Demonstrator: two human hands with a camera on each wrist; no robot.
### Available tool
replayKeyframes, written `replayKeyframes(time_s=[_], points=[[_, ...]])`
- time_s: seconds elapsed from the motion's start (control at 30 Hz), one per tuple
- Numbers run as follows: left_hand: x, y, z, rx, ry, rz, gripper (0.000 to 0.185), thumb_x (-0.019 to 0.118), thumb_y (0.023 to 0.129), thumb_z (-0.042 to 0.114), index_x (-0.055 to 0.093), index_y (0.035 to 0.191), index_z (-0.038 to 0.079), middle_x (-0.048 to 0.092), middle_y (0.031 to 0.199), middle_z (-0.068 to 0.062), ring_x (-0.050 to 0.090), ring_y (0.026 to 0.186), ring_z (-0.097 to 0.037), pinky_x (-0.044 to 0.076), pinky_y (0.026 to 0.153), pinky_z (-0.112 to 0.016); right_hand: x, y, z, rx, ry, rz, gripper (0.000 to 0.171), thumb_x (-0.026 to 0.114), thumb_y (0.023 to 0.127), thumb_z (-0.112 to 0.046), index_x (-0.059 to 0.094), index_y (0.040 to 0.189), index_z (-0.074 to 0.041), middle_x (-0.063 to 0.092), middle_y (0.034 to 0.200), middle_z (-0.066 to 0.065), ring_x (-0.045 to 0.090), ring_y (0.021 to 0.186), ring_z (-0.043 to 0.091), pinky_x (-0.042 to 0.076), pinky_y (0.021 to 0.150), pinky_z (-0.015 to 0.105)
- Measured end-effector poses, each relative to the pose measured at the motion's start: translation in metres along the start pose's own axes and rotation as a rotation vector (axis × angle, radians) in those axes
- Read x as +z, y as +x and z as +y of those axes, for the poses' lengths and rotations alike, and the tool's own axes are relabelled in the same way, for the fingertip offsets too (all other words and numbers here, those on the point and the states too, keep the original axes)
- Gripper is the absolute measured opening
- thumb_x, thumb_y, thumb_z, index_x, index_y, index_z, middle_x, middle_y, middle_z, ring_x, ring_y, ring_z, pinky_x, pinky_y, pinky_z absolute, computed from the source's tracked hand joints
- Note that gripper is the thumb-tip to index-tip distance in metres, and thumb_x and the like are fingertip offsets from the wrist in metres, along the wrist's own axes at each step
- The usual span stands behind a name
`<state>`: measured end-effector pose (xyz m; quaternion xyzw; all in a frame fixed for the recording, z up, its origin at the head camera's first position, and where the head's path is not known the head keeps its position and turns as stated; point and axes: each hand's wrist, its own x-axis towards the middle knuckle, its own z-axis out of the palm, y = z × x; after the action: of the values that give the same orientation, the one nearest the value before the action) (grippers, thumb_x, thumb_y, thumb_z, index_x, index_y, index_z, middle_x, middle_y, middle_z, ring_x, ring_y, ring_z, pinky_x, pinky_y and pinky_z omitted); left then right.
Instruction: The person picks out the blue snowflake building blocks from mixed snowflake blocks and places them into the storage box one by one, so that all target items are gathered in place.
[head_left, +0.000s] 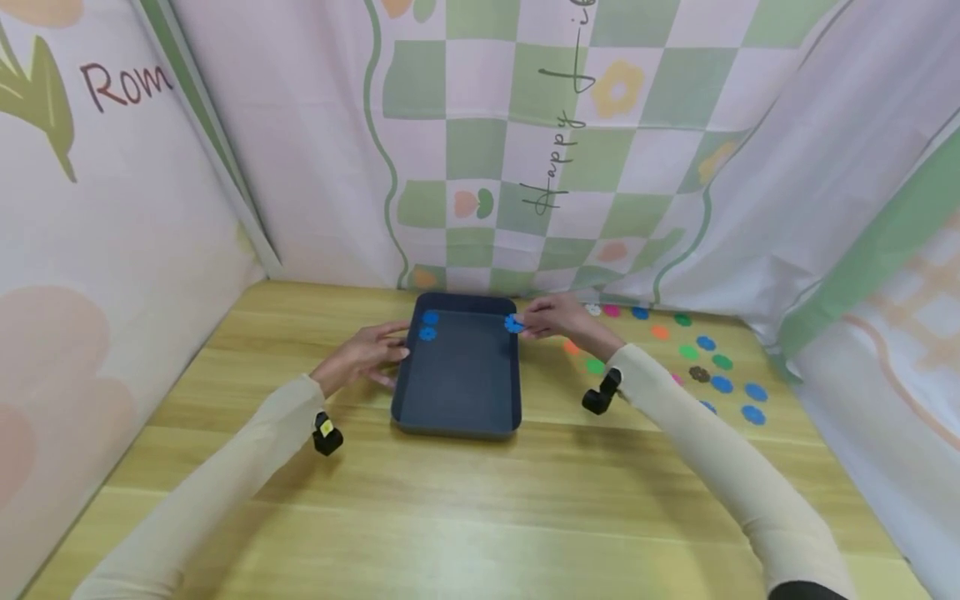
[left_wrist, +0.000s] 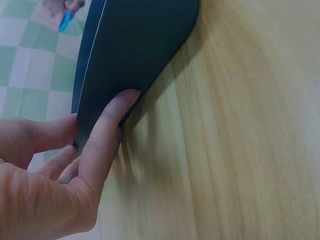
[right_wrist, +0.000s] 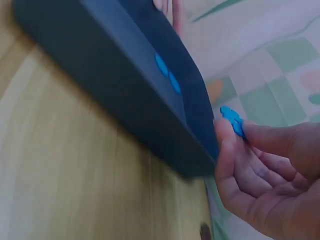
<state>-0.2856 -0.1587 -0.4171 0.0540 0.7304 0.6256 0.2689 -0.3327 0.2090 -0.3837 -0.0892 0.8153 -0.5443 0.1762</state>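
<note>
A dark rectangular tray lies on the wooden table, and two blue flower-shaped discs sit inside it near its far left corner. My left hand is at the tray's left side, its fairly straight fingers touching the outer wall and the thumb right at the rim. Between thumb and fingertip, my right hand pinches another blue flower-shaped disc. That disc is held up over the tray's right rim, toward the far corner, and nothing else shows in the hand.
Several loose flower-shaped discs in blue, green, orange, pink and brown are scattered on the table at the right, partly behind the right forearm. A checked curtain hangs close behind the tray.
</note>
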Motion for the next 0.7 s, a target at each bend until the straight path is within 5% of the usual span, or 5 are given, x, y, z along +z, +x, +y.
replayKeyframes(time_s=[0.2, 0.43, 0.7], points=[[0.001, 0.001, 0.003, -0.005, -0.003, -0.011, 0.068, 0.052, 0.109, 0.005, 0.019, 0.169, 0.011, 0.019, 0.171, -0.028, 0.04, 0.148, -0.047, 0.068, 0.077, -0.039, 0.024, 0.017, -0.01, 0.027, 0.023, -0.034, 0.029, 0.064, 0.105, -0.006, 0.067, 0.127, 0.012, 0.08, 0.106, 0.015, 0.077, 0.086, 0.011, 0.058, 0.105, 0.051], [-0.003, 0.004, 0.007, -0.03, 0.01, -0.015, 0.067, 0.051, 0.109, 0.004, 0.021, 0.168, 0.011, 0.024, 0.17, -0.026, 0.044, 0.146, -0.047, 0.068, 0.075, -0.036, 0.046, 0.026, -0.027, 0.048, 0.034, -0.062, 0.025, 0.063, 0.103, -0.001, 0.07, 0.122, 0.013, 0.079, 0.103, 0.02, 0.078, 0.085, 0.017, 0.057, 0.104, 0.055], [-0.006, 0.007, 0.008, -0.024, -0.03, -0.027, 0.071, 0.051, 0.107, 0.0, 0.018, 0.169, 0.011, 0.021, 0.171, -0.023, 0.041, 0.148, -0.046, 0.068, 0.074, -0.035, 0.077, 0.042, -0.027, 0.098, 0.036, -0.113, 0.023, 0.067, 0.1, -0.003, 0.074, 0.117, 0.011, 0.08, 0.087, 0.011, 0.077, 0.076, 0.015, 0.063, 0.096, 0.048]])
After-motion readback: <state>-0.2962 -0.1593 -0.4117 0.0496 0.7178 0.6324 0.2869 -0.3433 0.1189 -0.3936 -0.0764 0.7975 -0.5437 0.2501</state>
